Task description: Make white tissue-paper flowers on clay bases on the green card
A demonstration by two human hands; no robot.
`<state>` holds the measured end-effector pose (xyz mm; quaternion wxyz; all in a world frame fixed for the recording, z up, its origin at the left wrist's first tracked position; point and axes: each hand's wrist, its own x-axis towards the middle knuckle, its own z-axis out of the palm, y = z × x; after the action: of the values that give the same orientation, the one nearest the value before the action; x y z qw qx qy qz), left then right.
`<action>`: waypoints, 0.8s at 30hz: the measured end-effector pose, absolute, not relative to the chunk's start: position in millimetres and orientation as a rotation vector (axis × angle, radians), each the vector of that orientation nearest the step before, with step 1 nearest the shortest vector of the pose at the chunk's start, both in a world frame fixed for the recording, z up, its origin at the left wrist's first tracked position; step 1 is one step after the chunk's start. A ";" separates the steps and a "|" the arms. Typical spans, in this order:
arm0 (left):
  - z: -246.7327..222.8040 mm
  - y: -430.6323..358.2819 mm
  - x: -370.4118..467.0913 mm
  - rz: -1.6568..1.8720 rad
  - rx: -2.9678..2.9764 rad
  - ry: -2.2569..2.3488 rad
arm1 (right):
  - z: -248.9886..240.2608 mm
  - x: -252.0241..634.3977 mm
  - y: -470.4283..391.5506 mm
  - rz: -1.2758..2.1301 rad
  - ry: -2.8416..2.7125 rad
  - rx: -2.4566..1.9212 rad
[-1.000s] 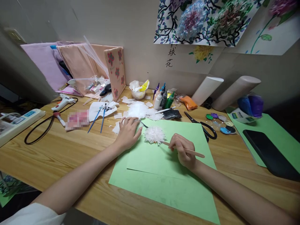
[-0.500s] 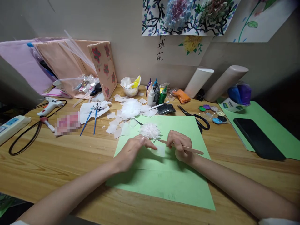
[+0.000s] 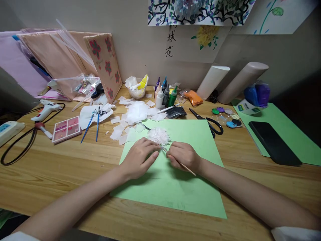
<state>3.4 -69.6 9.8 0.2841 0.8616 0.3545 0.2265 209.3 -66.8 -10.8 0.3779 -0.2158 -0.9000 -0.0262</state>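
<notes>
A fluffy white paper flower (image 3: 158,135) lies on the green sheet (image 3: 175,194). My right hand (image 3: 183,156) is closed around a thin wooden stick (image 3: 188,169), whose tip points up-left at the flower's lower edge. My left hand (image 3: 140,157) rests at the flower's lower left, palm down, its fingers bent toward the stick's tip. Whether its fingertips pinch any paper is hidden. Thin white paper squares (image 3: 136,112) lie in a loose pile behind and left of the flower.
Behind the sheet stand paint bottles (image 3: 172,97) and a bowl (image 3: 136,90). Black scissors (image 3: 214,125) touch the sheet's right edge. A glue gun (image 3: 46,109), a pink palette (image 3: 67,130) and brushes (image 3: 97,125) lie left; a black phone (image 3: 274,142) lies right.
Both hands have come closer together at the flower's lower edge. The stick's tip has moved left to the flower, and the small white square seen between the hands no longer shows on the sheet.
</notes>
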 end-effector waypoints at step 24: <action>5.3 -65.1 1.5 0.697 2.445 1.355 | -19.9 201.9 -66.0 0.028 -2.289 -0.804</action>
<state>1.5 -65.1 5.3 0.1301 0.8415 0.4664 0.2398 201.9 -66.0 -19.9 0.3500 -0.3103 -0.8838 0.0109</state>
